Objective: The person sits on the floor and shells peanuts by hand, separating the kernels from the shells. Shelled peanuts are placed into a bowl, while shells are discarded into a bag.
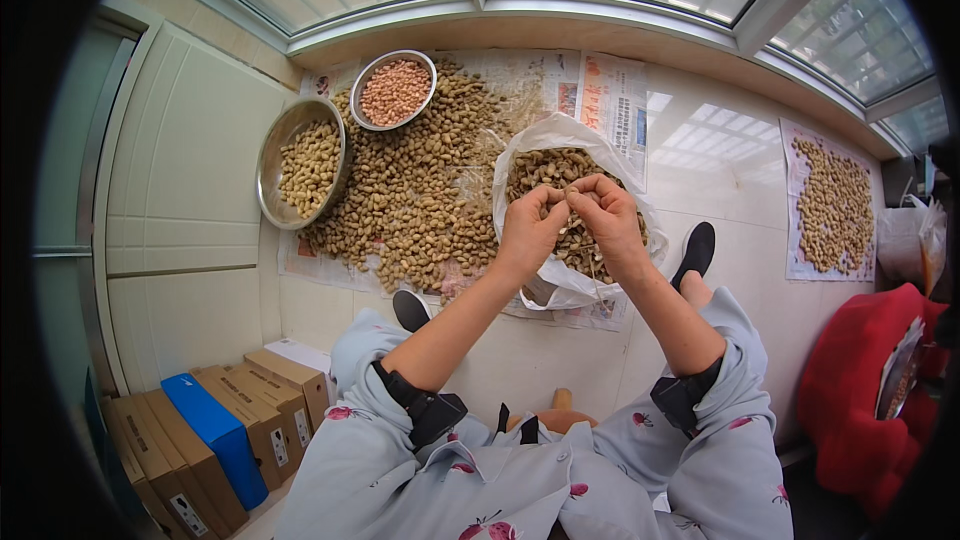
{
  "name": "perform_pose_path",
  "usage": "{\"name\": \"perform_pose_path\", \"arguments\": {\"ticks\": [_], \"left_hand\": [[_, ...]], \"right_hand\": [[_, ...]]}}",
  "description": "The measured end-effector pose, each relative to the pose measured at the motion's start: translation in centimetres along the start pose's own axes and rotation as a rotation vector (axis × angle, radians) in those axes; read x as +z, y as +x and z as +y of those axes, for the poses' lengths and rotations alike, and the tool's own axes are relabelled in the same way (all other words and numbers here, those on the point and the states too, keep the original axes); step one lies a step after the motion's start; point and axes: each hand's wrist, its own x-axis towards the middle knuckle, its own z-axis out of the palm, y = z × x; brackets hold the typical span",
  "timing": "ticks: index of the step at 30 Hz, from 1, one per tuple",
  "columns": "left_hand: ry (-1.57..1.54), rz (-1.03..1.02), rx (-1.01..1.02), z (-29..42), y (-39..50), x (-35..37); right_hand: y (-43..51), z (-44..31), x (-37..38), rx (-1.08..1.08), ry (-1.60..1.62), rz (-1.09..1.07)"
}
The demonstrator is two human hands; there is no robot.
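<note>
My left hand (534, 223) and my right hand (606, 216) meet over a white plastic bag (531, 136) full of peanut shells (559, 163). Both thumbs and forefingers pinch one small peanut (571, 190) between them; the fingers hide most of it. Left of the bag, unshelled peanuts (401, 202) lie in a wide heap on newspaper sheets (616, 94). A metal bowl of pink shelled kernels (395, 92) rests at the heap's far edge. Beside it, a larger metal bowl (268, 165) holds paler unshelled peanuts (309, 169) and looks tilted.
More peanuts (834, 210) are spread on paper at the right, near a red cloth-like thing (855, 397). Cardboard boxes (259, 420) and a blue box (214, 431) line the lower left. Black shoes (697, 249) flank the bag. Windows (607, 4) run along the far side.
</note>
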Motion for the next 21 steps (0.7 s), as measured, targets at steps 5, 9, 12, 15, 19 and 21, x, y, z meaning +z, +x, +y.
{"name": "perform_pose_path", "arguments": {"ticks": [5, 9, 12, 15, 19, 21], "left_hand": [[0.118, 0.081, 0.079, -0.5, -0.5, 0.4], [0.064, 0.076, 0.025, -0.6, -0.7, 0.6], [-0.037, 0.041, -0.062, -0.1, -0.4, 0.5], [-0.202, -0.048, -0.248, 0.6, 0.1, 0.0], [-0.374, -0.146, -0.392, 1.2, 0.4, -1.1], [-0.379, -0.168, -0.392, 1.3, 0.3, -1.3]], "right_hand": [[-0.3, 1.0, 0.1, -0.019, -0.019, 0.085], [-0.4, 1.7, 0.6, -0.051, -0.032, 0.139], [-0.3, 1.6, 0.8, -0.092, -0.006, 0.162], [-0.1, 0.7, 0.0, -0.143, -0.257, 0.149], [-0.1, 0.2, -0.2, -0.189, -0.524, 0.081], [-0.1, 0.1, 0.0, -0.214, -0.595, 0.067]]}}
